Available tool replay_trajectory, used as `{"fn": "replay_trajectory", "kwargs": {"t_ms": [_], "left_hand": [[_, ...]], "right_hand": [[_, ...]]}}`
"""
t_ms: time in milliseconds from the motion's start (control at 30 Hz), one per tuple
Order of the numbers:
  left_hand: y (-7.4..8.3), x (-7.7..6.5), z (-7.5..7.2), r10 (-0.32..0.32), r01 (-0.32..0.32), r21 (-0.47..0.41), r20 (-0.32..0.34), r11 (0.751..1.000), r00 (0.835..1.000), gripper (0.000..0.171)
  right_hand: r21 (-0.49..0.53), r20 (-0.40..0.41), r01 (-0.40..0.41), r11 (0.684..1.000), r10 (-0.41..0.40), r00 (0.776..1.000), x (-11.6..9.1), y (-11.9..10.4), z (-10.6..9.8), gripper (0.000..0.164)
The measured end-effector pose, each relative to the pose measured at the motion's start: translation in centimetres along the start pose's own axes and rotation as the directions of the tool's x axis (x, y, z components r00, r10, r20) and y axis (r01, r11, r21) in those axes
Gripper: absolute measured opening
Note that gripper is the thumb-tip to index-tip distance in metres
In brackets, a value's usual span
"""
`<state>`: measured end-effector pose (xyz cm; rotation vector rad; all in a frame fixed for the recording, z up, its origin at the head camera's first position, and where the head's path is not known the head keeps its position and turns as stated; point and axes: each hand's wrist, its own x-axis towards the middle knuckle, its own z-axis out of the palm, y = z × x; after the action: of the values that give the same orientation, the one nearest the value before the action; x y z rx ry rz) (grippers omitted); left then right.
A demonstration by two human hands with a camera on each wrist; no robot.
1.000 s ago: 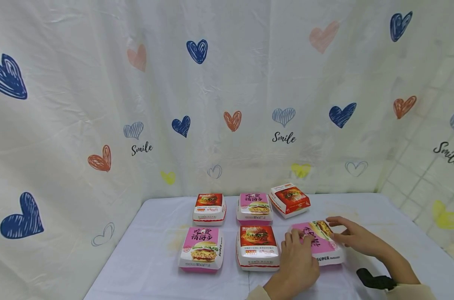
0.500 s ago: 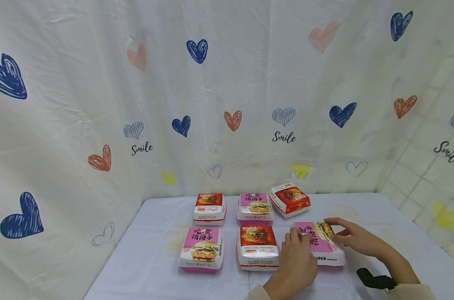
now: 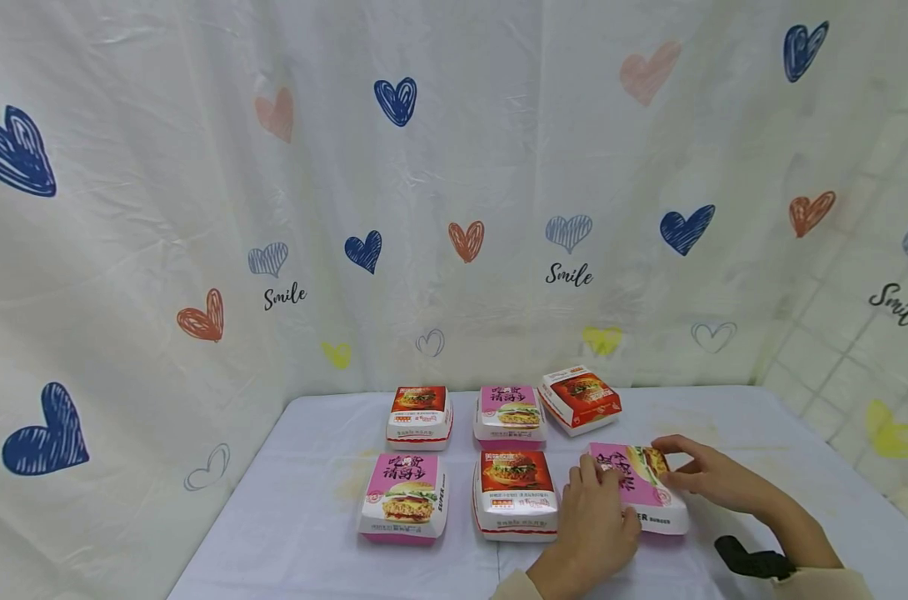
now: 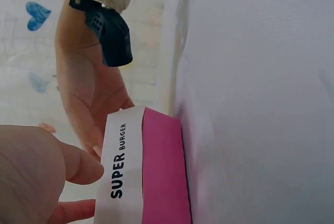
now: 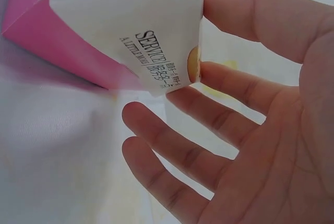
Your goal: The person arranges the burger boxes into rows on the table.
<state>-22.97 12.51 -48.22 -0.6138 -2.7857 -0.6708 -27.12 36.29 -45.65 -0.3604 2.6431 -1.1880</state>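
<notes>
A pink-and-white burger box (image 3: 637,479) sits at the right end of the front row, turned so its print runs sideways. My left hand (image 3: 592,521) grips its left side, fingers at the far left corner and thumb by the near side. In the left wrist view, that thumb lies close to the "SUPER BURGER" panel (image 4: 119,166). My right hand (image 3: 712,475) holds the far right corner between thumb and index finger. The right wrist view has these two digits on the lid's edge, with the other fingers spread below the white side panel (image 5: 130,31).
Left of the hands stand a red-topped burger box (image 3: 516,496) and a pink one (image 3: 403,500). Behind are a red one (image 3: 419,418), a pink one (image 3: 510,417) and a tilted red one (image 3: 579,400). A white cloth covers the table (image 3: 289,517); a heart-printed curtain (image 3: 484,317) hangs behind.
The pink box between my hands has shifted slightly right and turned a little. Both hands stay on it with only small movements. The other boxes keep their places.
</notes>
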Motion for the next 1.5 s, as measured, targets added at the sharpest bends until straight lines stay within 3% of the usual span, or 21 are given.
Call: {"fn": "replay_trajectory", "kwargs": {"t_ms": [500,667,867,1100,1500], "left_hand": [[0.3,-0.08,-0.17,0.004,-0.007,0.166,0.02,0.986,1.0,0.052],[0.43,-0.01,-0.02,-0.009,-0.003,0.218,0.056,0.976,0.998,0.064],[0.53,-0.06,0.13,-0.025,0.003,0.222,0.097,0.975,0.995,0.076],[0.71,-0.17,0.44,-0.027,0.01,0.252,0.061,0.968,0.998,0.088],[0.65,-0.12,0.37,-0.048,0.029,0.233,0.076,0.972,0.996,0.08]], "right_hand": [[-0.035,-0.031,0.054,0.998,-0.055,0.998,-0.26,0.08,-0.24,0.044],[-0.048,-0.029,0.059,0.997,-0.06,0.998,-0.34,0.2,-0.46,0.041],[-0.044,-0.018,0.012,0.999,-0.013,1.0,-0.43,-0.01,-0.5,0.041],[-0.081,-0.027,0.069,0.994,-0.071,0.997,-0.81,0.03,-0.49,0.031],[-0.08,-0.014,0.126,0.989,-0.128,0.992,-0.87,0.31,-0.45,0.021]]}}
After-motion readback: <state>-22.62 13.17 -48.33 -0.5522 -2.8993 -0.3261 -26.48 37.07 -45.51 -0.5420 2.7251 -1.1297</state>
